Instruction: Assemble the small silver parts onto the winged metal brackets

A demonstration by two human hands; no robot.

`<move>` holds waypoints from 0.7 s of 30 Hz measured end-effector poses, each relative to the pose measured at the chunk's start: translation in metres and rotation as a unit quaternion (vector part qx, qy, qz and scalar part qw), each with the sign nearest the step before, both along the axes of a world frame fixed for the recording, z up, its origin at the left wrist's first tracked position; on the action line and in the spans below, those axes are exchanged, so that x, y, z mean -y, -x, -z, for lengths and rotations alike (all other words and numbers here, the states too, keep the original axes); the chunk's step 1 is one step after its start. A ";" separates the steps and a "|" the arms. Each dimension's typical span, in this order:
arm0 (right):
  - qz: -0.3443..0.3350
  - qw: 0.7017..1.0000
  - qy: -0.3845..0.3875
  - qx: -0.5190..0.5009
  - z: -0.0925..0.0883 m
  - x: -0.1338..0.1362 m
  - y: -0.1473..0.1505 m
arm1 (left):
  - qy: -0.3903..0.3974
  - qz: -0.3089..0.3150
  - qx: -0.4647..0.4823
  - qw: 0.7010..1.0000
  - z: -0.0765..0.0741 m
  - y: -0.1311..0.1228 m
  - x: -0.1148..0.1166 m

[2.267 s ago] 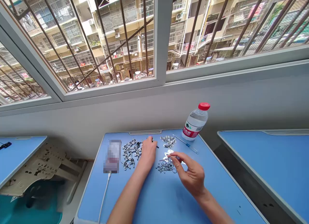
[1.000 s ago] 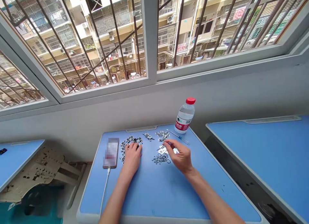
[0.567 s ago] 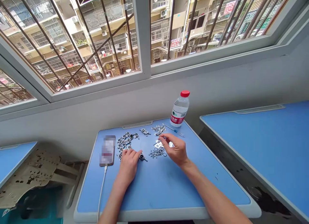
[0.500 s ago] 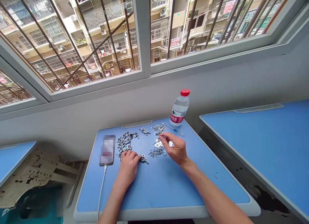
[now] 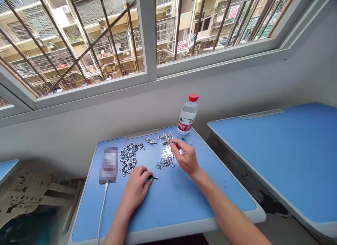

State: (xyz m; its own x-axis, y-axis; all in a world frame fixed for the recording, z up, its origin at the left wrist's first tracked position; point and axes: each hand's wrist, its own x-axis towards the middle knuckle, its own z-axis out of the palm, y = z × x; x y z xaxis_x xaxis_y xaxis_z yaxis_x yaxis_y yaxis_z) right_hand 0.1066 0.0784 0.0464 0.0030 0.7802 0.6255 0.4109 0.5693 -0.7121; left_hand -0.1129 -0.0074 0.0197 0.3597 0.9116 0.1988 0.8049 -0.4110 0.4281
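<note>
My left hand (image 5: pixel 137 183) rests low on the blue desk (image 5: pixel 181 199), its thumb and forefinger closed on a small metal ring-shaped part (image 5: pixel 151 177) with a dark round middle and a pin jutting to the right. My right hand (image 5: pixel 186 156) hovers over the small hardware with fingers pinched together. A thin dark sliver shows below those fingers, but what they hold is too small to name. Under and beside them lie flat silvery plates (image 5: pixel 166 152), a heap of tiny rings and screws (image 5: pixel 164 163), and a pile of small metal links (image 5: pixel 165 137).
Similar ring-shaped parts (image 5: pixel 127 154) form a cluster left of centre, with a few metal pieces (image 5: pixel 151 141) behind. A phone (image 5: pixel 108 165) with a white cable (image 5: pixel 102 206) lies at left. A water bottle (image 5: pixel 187 115) and a blue-and-clear pen (image 5: pixel 181 137) are at back right.
The camera view has shifted. My left thumb and forefinger have closed on the ring-shaped part, which is turned and partly covered. My right hand stays pinched above the small hardware.
</note>
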 end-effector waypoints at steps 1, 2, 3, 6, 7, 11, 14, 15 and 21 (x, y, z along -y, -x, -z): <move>0.000 1.000 0.027 0.002 -0.002 -0.002 -0.004 | 0.006 0.010 0.003 1.000 0.000 0.000 0.000; 0.001 0.998 0.057 0.004 -0.003 -0.005 -0.008 | 0.011 0.018 0.007 1.000 0.000 -0.001 0.001; 0.002 0.996 0.088 0.008 -0.004 -0.007 -0.013 | 0.017 0.025 0.012 0.999 0.000 -0.001 0.001; 0.008 0.981 0.179 0.075 -0.006 -0.014 -0.027 | 0.029 0.034 0.028 0.999 -0.001 -0.002 0.004; 0.003 0.972 0.205 0.112 -0.007 -0.015 -0.031 | 0.032 0.035 0.032 0.998 -0.002 -0.002 0.004; -0.046 0.936 0.269 0.225 -0.005 -0.015 -0.037 | 0.040 0.039 0.037 0.998 -0.002 -0.002 0.005; -0.048 0.915 0.296 0.268 -0.004 -0.015 -0.039 | 0.039 0.040 0.036 0.998 -0.001 -0.003 0.005; -0.036 0.910 0.304 0.281 -0.004 -0.016 -0.041 | 0.039 0.040 0.037 0.998 -0.001 -0.003 0.005; -0.006 0.895 0.312 0.319 -0.005 -0.018 -0.046 | 0.049 0.036 0.034 0.998 -0.001 -0.004 0.004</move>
State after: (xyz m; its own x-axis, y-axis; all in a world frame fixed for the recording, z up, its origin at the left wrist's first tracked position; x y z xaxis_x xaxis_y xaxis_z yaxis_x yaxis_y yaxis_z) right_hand 0.1522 0.0963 0.0519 -0.2095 0.9759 -0.0615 0.8444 0.1489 -0.5147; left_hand -0.1091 -0.0117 0.0209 0.4138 0.9001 0.1367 0.7427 -0.4206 0.5210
